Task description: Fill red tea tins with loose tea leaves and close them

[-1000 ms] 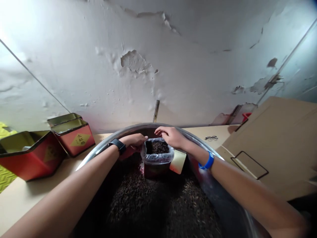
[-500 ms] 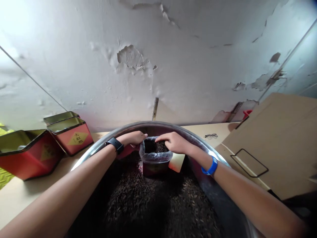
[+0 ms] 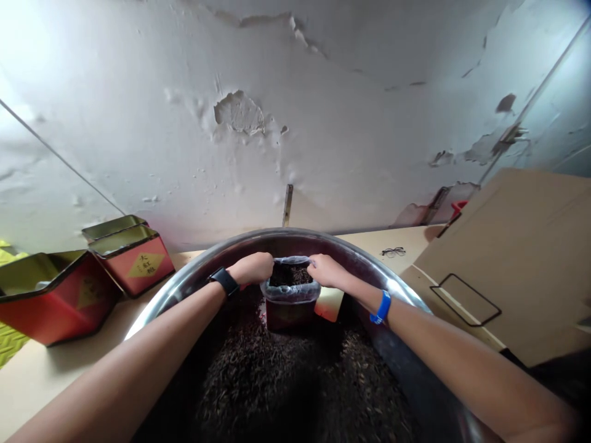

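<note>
A dark red tin (image 3: 290,314) stands in a wide metal basin (image 3: 392,271), lined with a clear plastic bag (image 3: 292,294) folded over its rim. Dark loose tea leaves (image 3: 290,275) fill the bag almost to the top. My left hand (image 3: 255,268) is closed on the bag's edge at the left far corner. At the right far corner my right hand (image 3: 327,271) pinches the same edge, and the plastic is stretched between the two. More tea leaves (image 3: 258,375) cover the basin floor. A pale yellow card-like piece (image 3: 329,304) lies against the tin's right side.
Several open red tins with yellow diamond labels, one a nearer tin (image 3: 55,301), another a smaller tin (image 3: 143,261), stand on the table left of the basin. Eyeglasses (image 3: 393,251) lie behind right. A large cardboard box (image 3: 517,258) rises at the right. A peeling wall (image 3: 351,135) closes the back.
My right hand has drawn back from over the tea leaves to the bag's right far corner and grips it. My left hand has shifted slightly; the bag's far edge is now pulled taut.
</note>
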`<control>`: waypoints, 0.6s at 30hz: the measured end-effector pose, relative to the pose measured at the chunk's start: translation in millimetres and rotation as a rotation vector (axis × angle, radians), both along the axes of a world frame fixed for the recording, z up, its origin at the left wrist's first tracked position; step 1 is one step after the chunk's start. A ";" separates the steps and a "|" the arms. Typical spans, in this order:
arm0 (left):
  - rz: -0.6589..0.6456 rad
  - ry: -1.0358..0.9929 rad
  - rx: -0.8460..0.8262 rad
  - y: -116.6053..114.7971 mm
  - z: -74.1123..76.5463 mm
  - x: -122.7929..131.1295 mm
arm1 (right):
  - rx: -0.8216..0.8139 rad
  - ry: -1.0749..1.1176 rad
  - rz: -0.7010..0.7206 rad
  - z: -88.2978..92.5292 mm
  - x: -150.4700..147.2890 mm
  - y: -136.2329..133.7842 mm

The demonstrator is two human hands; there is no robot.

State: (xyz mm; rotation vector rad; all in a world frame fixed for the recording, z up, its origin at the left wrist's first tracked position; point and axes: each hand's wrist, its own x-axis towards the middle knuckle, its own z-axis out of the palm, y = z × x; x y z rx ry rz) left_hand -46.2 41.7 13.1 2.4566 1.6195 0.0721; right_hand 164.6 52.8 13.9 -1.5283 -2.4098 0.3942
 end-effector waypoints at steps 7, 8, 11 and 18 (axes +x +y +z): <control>-0.029 0.037 0.157 2.9 15.0 -5.0 | 0.104 0.019 -0.021 23.2 7.4 -4.9; -0.011 0.017 0.158 2.2 15.8 -4.7 | 0.108 0.018 -0.022 24.7 7.7 -5.3; 0.034 -0.045 0.150 -1.2 18.3 -2.4 | 0.117 0.014 -0.020 26.9 7.9 -5.4; 0.102 -0.132 0.143 -6.7 28.0 1.9 | 0.135 0.017 -0.008 30.2 11.3 -1.8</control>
